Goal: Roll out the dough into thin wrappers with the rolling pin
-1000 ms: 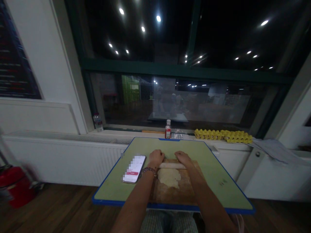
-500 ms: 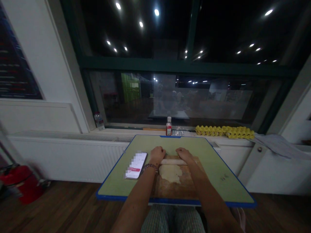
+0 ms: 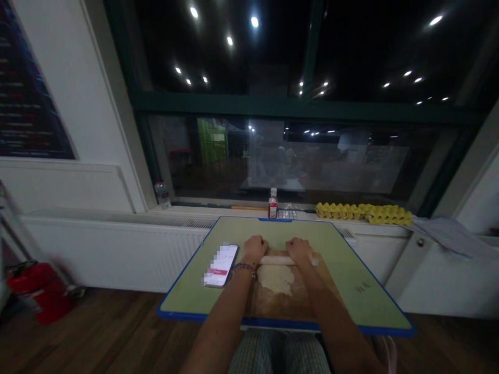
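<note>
A pale rolling pin lies crosswise at the far edge of a flattened piece of dough. My left hand is closed around the pin's left end, and a beaded bracelet circles that wrist. Around the right part of the pin my right hand is curled, with a bit of the pin's end showing past it. The dough is thin and uneven in outline, resting on a wooden board. My forearms hide the board's sides in part.
Left of the board, a lit phone lies on the green table. Behind, on the windowsill, stand a red-labelled bottle, a clear bottle and yellow egg trays. A red fire extinguisher is on the floor at left.
The view has shifted slightly. My right hand sits a little differently on the rolling pin, whose right end now shows beyond it. Both hands keep hold, and the dough looks much the same.
</note>
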### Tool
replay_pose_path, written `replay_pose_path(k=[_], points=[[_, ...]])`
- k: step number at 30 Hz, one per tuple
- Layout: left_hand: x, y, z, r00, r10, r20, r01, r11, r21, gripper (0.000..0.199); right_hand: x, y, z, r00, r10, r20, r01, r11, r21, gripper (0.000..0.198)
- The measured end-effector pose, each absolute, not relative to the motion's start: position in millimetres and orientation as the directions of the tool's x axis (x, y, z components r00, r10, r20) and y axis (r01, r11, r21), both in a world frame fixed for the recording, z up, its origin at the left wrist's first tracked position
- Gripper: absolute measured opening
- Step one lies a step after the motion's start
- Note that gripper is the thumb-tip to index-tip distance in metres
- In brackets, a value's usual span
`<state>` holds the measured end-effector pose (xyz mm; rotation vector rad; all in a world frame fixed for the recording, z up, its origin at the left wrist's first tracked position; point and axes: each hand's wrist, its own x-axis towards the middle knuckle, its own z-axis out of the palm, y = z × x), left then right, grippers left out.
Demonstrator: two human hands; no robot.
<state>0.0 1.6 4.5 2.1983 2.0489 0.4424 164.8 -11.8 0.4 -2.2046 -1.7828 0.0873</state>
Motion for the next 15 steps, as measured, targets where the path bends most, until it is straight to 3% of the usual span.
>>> replay_pose_path(k=[15], points=[[0.3,-1.2,7.2,0.071,0.990,0.120,0.965,-0.099,0.244,0.036,166.4,-4.9,-7.5,0.201,0.972,0.121,0.965,-0.175,-0.197,0.041]])
